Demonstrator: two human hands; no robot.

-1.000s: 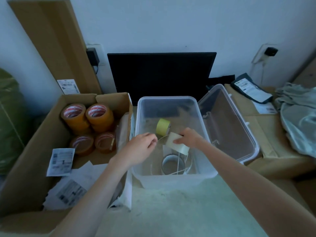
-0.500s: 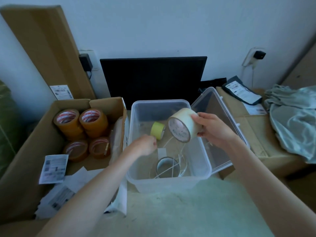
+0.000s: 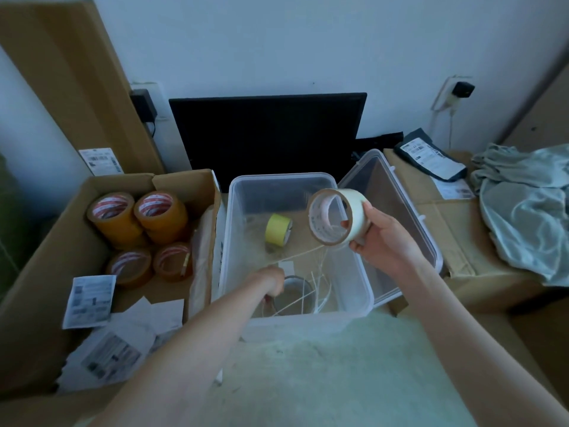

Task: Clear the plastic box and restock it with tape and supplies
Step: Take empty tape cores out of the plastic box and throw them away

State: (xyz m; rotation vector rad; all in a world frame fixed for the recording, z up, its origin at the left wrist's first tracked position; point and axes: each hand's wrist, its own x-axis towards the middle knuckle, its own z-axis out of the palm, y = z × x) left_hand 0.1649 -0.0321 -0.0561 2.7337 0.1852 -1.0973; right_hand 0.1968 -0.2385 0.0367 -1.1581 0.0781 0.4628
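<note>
There was one view only — a wide-angle camera on the person's head, looking forward and down from close above the plastic box (image 3: pixel 295 318), both forearms reaching in from the bottom edge — the wall behind.

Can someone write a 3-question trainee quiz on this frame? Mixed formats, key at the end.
1. True or false: the right hand holds the pale tape roll lifted above the plastic box.
2. Multiple choice: where is the yellow tape roll? A) in the cardboard box B) inside the plastic box C) on the lid
3. Fill in: the brown tape rolls sit in the ____ box.

Key
1. True. Its fingers curl into the core.
2. B. It lies near the back, while the left hand reaches down among the white strips at the front.
3. Cardboard, to the left of the plastic box.
</note>
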